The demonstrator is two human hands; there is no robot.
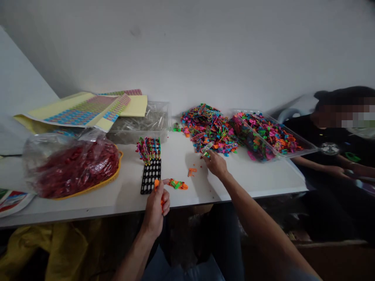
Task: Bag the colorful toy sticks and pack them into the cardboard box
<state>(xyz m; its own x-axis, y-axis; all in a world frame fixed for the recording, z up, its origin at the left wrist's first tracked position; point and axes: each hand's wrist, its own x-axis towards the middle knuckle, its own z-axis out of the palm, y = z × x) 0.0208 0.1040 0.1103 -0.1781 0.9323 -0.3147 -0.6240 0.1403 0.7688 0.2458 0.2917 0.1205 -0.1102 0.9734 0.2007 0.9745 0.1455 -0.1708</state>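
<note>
My left hand (156, 207) is closed around an orange plastic piece (157, 182), mostly hidden by the fingers, at the table's front edge. Its index fingertip points at an orange and green toy skateboard (178, 184); whether they touch is unclear. Just behind this hand lies a black grid rack (150, 177), with several small toy skateboards (148, 149) upright in its far rows. My right hand (217, 164) pinches a small toy skateboard (207, 154) with green on it, at the front of a colourful toy heap (209, 130). Between the hands lies a loose orange piece (191, 171).
To the right, a clear plastic bin (309, 149) holds more colourful pieces; a person in black (325, 140) sits beyond it. On the left are a yellow basket (119, 164) with bagged dark red pieces (79, 168), another clear bin (140, 125) and sticker sheets (88, 107).
</note>
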